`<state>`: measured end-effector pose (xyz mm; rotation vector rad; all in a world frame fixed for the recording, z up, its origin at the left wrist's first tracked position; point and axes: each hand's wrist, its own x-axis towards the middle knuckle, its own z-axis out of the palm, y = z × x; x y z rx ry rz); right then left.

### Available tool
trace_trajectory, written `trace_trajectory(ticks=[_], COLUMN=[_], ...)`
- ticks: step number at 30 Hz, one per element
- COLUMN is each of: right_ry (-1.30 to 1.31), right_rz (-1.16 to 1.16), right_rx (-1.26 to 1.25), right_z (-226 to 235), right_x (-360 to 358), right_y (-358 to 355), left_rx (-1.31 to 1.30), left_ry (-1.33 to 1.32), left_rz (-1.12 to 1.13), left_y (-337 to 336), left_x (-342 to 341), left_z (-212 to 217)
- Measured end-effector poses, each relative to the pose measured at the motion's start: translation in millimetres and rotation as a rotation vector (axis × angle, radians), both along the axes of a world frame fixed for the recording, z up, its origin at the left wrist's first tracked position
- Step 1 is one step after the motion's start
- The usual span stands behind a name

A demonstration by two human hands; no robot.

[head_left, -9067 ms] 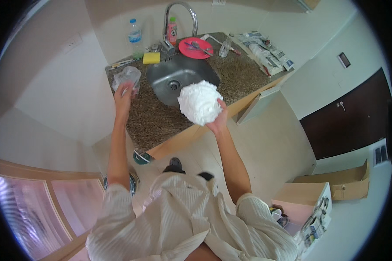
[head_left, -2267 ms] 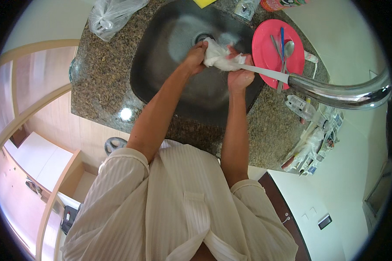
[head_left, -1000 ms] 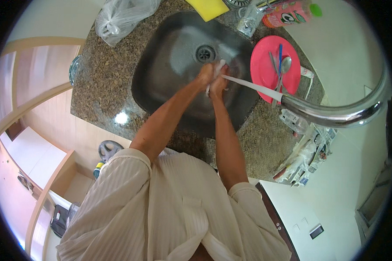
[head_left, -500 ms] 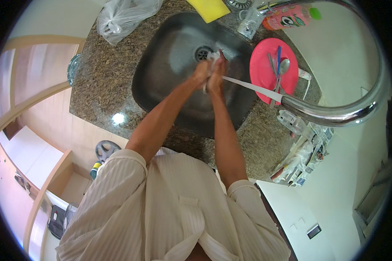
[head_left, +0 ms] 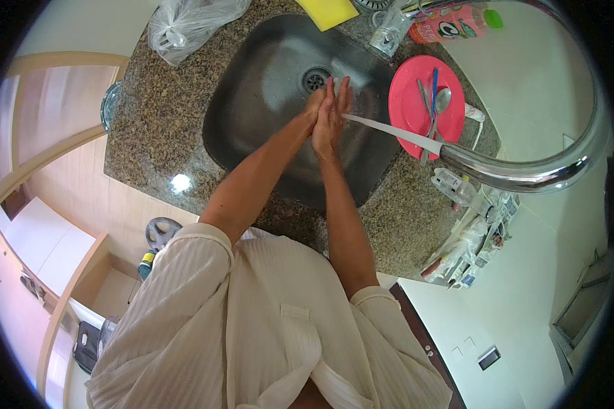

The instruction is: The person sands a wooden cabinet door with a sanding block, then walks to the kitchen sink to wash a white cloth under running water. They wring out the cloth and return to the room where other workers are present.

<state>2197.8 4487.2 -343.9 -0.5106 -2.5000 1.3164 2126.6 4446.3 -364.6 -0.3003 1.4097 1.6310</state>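
Over the dark metal sink, my two wet hands are pressed against each other beside the round drain. My left hand lies along the palm side of my right hand, its fingers stretched out and partly hidden. The right hand's fingers point away from me, extended and spread. No object shows between them. A stream of water runs from the curved chrome faucet on the right and reaches the right hand.
A pink plate with spoons and a blue-handled utensil stands right of the sink. A yellow cloth, a pink drink bottle and a clear plastic bag lie around the far side. Plastic packaging sits at the counter's right edge.
The white foam or splash around my hands is mostly gone. My right hand's fingers have spread and extended, and the hands have shifted slightly against each other. The water still runs.
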Motion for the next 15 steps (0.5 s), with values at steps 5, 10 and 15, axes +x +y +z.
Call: trace_trajectory(ticks=[5,10,15], right_ry=[-0.013,0.005,0.099], right_rz=[-0.195,-0.288,-0.373], right_rx=[-0.782,-1.517,-1.418], right_z=[-44.8,-33.6,-0.5], right_x=[-8.4,8.1,25.9], right_y=[50.0,62.7,72.7], left_rx=[0.182,0.765,0.354], left_ry=[-0.104,-0.451,-0.015], left_rz=[0.011,0.134,-0.234], left_y=[2.7,-5.6,-41.9], left_x=[7.5,-13.4,-27.3], left_z=[43.1,-8.7,10.4])
